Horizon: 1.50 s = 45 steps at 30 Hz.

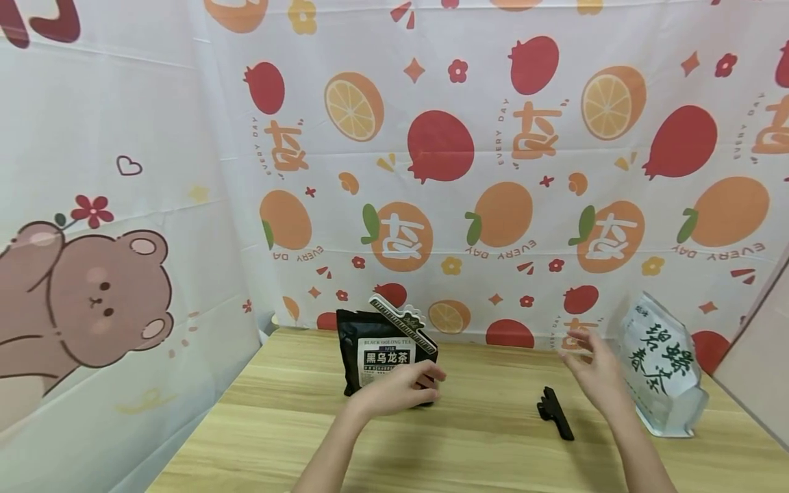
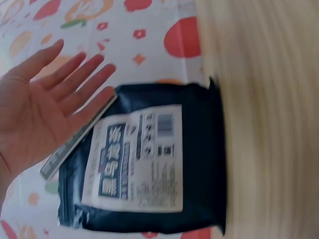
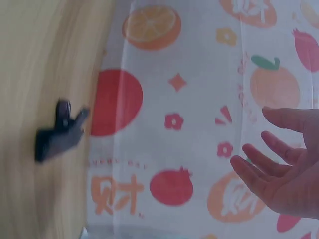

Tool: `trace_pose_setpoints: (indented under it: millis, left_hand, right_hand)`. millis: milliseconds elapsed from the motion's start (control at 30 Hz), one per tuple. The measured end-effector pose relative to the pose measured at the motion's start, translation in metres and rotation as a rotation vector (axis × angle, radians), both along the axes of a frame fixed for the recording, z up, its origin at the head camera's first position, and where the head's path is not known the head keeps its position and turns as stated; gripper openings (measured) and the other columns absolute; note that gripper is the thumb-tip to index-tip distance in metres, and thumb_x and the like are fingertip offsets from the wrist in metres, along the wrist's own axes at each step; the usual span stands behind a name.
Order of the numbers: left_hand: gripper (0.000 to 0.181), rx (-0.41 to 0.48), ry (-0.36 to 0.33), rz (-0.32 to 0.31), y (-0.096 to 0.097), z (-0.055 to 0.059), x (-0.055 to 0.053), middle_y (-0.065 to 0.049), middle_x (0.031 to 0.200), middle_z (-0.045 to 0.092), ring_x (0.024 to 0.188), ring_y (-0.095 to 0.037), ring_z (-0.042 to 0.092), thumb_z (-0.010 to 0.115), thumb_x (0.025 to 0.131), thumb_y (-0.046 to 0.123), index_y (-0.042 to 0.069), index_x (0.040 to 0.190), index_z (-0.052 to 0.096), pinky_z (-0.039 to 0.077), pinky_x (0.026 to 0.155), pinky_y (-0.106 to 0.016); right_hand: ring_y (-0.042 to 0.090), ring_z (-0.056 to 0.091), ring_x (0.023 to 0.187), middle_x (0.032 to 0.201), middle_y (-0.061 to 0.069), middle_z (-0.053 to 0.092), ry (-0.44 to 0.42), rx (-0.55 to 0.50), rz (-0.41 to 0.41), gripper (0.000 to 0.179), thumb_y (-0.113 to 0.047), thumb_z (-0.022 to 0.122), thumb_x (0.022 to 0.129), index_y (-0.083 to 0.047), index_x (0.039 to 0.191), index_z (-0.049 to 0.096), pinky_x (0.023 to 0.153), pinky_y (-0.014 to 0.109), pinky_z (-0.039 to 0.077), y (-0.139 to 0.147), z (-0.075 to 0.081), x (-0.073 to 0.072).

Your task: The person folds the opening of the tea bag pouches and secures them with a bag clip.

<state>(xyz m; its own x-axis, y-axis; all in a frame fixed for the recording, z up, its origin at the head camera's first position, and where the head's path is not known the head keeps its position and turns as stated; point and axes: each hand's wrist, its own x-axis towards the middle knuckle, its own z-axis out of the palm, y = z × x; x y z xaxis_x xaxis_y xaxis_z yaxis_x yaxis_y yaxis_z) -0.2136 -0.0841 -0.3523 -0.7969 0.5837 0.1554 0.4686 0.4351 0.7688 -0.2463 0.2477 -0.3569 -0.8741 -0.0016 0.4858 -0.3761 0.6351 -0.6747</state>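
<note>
A black tea bag (image 1: 356,349) with a white label stands upright at the back left of the table. Across its top corner sits a long patterned clip (image 1: 403,322), slanting down to the right. My left hand (image 1: 401,392) hovers in front of the bag, fingers spread in the left wrist view, holding nothing. On the right, my right hand (image 1: 593,373) is raised over the table with nothing in it, between a black sealing clip (image 1: 556,413) lying on the wood and a white tea bag (image 1: 662,373) standing at the right.
The light wooden table (image 1: 481,445) meets a fruit-print cloth (image 1: 370,171) at the back. A bear-print cloth (image 1: 111,301) hangs along the left side, and a pale panel (image 1: 758,356) stands at the right edge.
</note>
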Motion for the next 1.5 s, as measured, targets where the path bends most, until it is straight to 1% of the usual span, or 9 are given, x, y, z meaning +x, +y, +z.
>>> trace_pose_setpoints:
  millis: [167,300,433,600,733,900,1133,1267,1500]
  left_hand:
    - [0.031,0.072,0.018,0.082,0.021,-0.004,-0.005,-0.004,0.116,0.057,0.102,-0.022,0.057,0.059,0.091,0.018,0.007,0.12,0.055,0.047,0.076,-0.026]
    - [0.033,0.101,0.029,0.123,0.037,-0.008,-0.01,-0.005,0.117,0.056,0.105,-0.026,0.055,0.06,0.09,0.019,0.007,0.121,0.054,0.047,0.077,-0.027]
    - [0.033,0.125,0.013,0.115,0.053,-0.01,-0.013,-0.006,0.118,0.056,0.105,-0.026,0.056,0.061,0.09,0.018,0.007,0.12,0.055,0.047,0.077,-0.025]
    - [0.032,0.13,0.0,0.086,0.068,-0.01,-0.017,-0.003,0.118,0.056,0.105,-0.022,0.056,0.061,0.09,0.019,0.009,0.119,0.056,0.047,0.077,-0.024]
    - [0.032,0.124,-0.01,0.069,0.076,-0.013,-0.02,0.0,0.119,0.055,0.105,-0.018,0.056,0.06,0.09,0.021,0.01,0.12,0.055,0.047,0.077,-0.024]
    - [0.031,0.133,-0.026,0.064,0.084,-0.017,-0.026,0.001,0.118,0.056,0.102,-0.013,0.056,0.06,0.091,0.022,0.01,0.119,0.056,0.047,0.075,-0.023]
    - [0.031,0.128,-0.051,0.061,0.095,-0.022,-0.031,0.0,0.119,0.056,0.1,-0.01,0.056,0.06,0.09,0.022,0.011,0.12,0.057,0.046,0.075,-0.023]
    - [0.032,0.128,-0.063,0.055,0.103,-0.021,-0.034,0.0,0.119,0.056,0.099,-0.01,0.056,0.06,0.09,0.023,0.009,0.12,0.057,0.046,0.074,-0.023]
    - [0.03,0.134,-0.079,0.051,0.117,-0.023,-0.04,0.006,0.115,0.057,0.098,-0.008,0.057,0.061,0.09,0.022,0.011,0.118,0.058,0.047,0.073,-0.023]
  right_hand:
    - [0.051,0.044,0.107,0.124,0.034,0.042,0.005,0.054,-0.171,0.044,-0.016,0.059,0.09,0.004,0.126,0.044,0.081,0.058,0.04,0.026,0.006,0.004]
    - [0.05,0.045,0.1,0.122,0.034,0.041,0.023,0.096,-0.293,0.043,-0.016,0.058,0.089,0.005,0.125,0.045,0.075,0.059,0.037,0.049,0.009,0.007]
    - [0.05,0.04,0.104,0.121,0.035,0.04,0.044,0.085,-0.418,0.041,-0.009,0.058,0.087,0.006,0.123,0.047,0.078,0.061,0.032,0.068,0.009,0.01]
    - [0.048,0.034,0.113,0.123,0.032,0.039,0.07,0.001,-0.555,0.043,-0.007,0.056,0.086,0.007,0.125,0.045,0.087,0.059,0.027,0.086,0.005,0.009]
    - [0.047,0.032,0.115,0.125,0.032,0.036,0.026,-0.097,-0.628,0.054,-0.008,0.056,0.086,0.006,0.133,0.035,0.088,0.058,0.026,0.099,-0.003,0.004]
    - [0.053,0.025,0.119,0.132,0.037,0.026,-0.142,-0.099,-0.595,0.068,-0.017,0.055,0.088,0.008,0.14,0.018,0.091,0.062,0.023,0.123,-0.022,-0.007]
    - [0.056,0.029,0.115,0.131,0.039,0.028,-0.291,-0.003,-0.478,0.072,-0.03,0.052,0.092,0.013,0.138,0.017,0.088,0.062,0.026,0.146,-0.048,-0.021]
    - [0.056,0.03,0.113,0.13,0.039,0.028,-0.292,0.007,-0.442,0.074,-0.028,0.055,0.09,0.012,0.138,0.017,0.086,0.064,0.027,0.152,-0.054,-0.023]
    - [0.058,0.031,0.109,0.127,0.041,0.029,-0.225,0.033,-0.384,0.076,-0.026,0.057,0.088,0.01,0.14,0.014,0.082,0.065,0.028,0.16,-0.061,-0.023]
